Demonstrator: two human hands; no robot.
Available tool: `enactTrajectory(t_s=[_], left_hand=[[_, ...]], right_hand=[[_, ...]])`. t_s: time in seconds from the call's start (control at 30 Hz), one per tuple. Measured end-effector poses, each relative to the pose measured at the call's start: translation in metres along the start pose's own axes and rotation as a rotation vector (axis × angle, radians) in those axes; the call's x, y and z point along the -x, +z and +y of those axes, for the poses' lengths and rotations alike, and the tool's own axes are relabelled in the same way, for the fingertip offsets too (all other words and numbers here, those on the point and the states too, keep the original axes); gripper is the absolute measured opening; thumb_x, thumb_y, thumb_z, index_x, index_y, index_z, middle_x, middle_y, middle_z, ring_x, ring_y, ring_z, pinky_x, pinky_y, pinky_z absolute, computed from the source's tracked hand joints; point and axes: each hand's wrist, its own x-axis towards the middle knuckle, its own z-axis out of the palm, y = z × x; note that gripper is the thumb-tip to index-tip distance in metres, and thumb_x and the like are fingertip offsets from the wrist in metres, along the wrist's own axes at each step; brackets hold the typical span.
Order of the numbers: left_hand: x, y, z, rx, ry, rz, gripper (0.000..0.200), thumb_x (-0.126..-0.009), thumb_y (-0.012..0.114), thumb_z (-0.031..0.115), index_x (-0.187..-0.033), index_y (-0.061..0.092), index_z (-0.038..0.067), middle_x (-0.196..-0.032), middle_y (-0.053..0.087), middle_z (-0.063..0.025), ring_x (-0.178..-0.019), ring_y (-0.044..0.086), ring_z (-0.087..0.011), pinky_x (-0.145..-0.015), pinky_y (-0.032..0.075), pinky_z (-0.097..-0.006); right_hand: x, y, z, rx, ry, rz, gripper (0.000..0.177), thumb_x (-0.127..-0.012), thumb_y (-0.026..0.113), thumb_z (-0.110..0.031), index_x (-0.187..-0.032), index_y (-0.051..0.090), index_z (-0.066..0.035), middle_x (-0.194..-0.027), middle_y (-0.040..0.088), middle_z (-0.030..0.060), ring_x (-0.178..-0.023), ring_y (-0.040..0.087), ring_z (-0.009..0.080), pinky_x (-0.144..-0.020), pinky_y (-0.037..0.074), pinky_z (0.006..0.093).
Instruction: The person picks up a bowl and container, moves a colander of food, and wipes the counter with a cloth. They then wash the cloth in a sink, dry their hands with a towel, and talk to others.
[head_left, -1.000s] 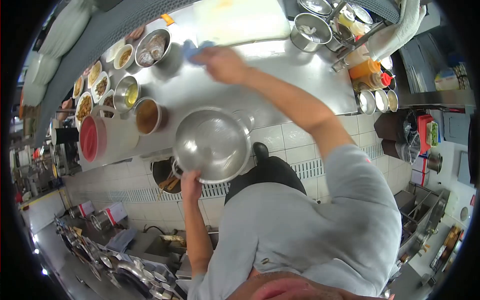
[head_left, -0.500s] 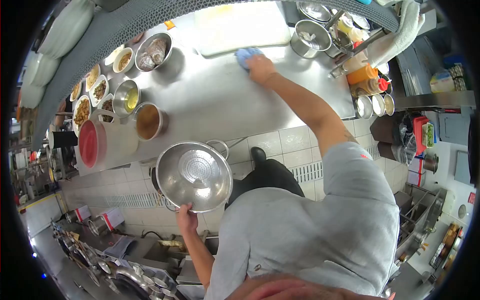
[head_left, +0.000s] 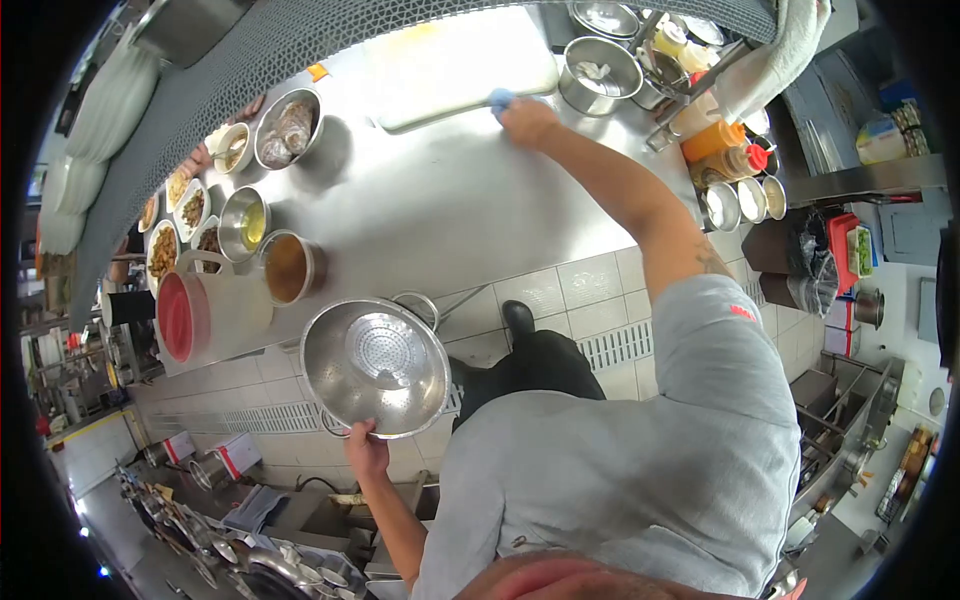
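Left of centre, the left hand (head_left: 367,450) grips a colander (head_left: 375,362) by its rim. At upper centre, the right hand (head_left: 528,122) clasps a blue cloth (head_left: 501,99).

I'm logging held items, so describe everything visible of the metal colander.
The colander is a wide, round, shiny bowl, apparently metal, with small holes ringed in its base and two opposite loop handles. The left hand grips its rim beside one handle. Its inside faces the camera. It is near the counter; contact there is unclear.
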Motion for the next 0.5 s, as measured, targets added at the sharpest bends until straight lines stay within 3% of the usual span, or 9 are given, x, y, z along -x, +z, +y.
enactTrajectory(t_s=[0.1,0.2,0.33,0.37,0.5], left_hand=[[-0.01,-0.012,-0.011,0.022,-0.002,-0.061,0.009,-0.077,0.061,0.0,-0.085,0.059,0.004,-0.083,0.061,-0.0041,-0.081,0.061,-0.0181,-0.088,0.053,-0.0404],[-0.011,-0.002,-0.018,0.055,-0.006,-0.057,0.014,-0.076,0.061,-0.001,-0.09,0.06,0.003,-0.084,0.061,-0.004,-0.082,0.061,-0.0175,-0.089,0.052,-0.0395],[0.001,0.026,-0.006,0.038,-0.038,-0.015,0.015,-0.077,0.06,-0.001,-0.092,0.06,0.001,-0.084,0.061,-0.0046,-0.083,0.061,-0.018,-0.089,0.052,-0.0391],[-0.003,0.032,-0.006,0.033,-0.02,-0.028,0.014,-0.077,0.06,0.0,-0.09,0.06,0.001,-0.084,0.061,-0.0044,-0.083,0.061,-0.0181,-0.089,0.052,-0.0392],[-0.005,0.023,-0.005,-0.017,0.003,-0.032,0.007,-0.077,0.061,0.0,-0.083,0.058,0.002,-0.081,0.059,-0.0041,-0.081,0.06,-0.0182,-0.086,0.052,-0.0394]], right_hand=[[0.053,-0.019,0.003,-0.126,0.12,-0.109,0.026,-0.086,0.058,-0.015,-0.106,0.069,-0.004,-0.111,0.067,0.0195,-0.1,0.07,0.0368,-0.088,0.057,0.0458],[0.082,-0.043,0.009,-0.214,0.3,0.168,0.024,-0.086,0.057,-0.015,-0.102,0.068,-0.001,-0.111,0.065,0.0238,-0.1,0.069,0.0376,-0.088,0.057,0.0452],[0.03,-0.004,0.039,-0.058,0.296,0.424,0.022,-0.088,0.056,-0.013,-0.102,0.068,0.0,-0.114,0.063,0.0253,-0.095,0.069,0.0377,-0.085,0.058,0.0456],[0.014,0.016,0.046,-0.013,0.318,0.374,0.022,-0.089,0.056,-0.011,-0.103,0.069,0.0,-0.114,0.064,0.0238,-0.093,0.069,0.0365,-0.08,0.06,0.0458],[0.023,0.022,0.054,-0.119,0.205,0.173,0.027,-0.086,0.058,-0.012,-0.109,0.068,-0.001,-0.111,0.066,0.0229,-0.099,0.069,0.0366,-0.079,0.059,0.0453]])
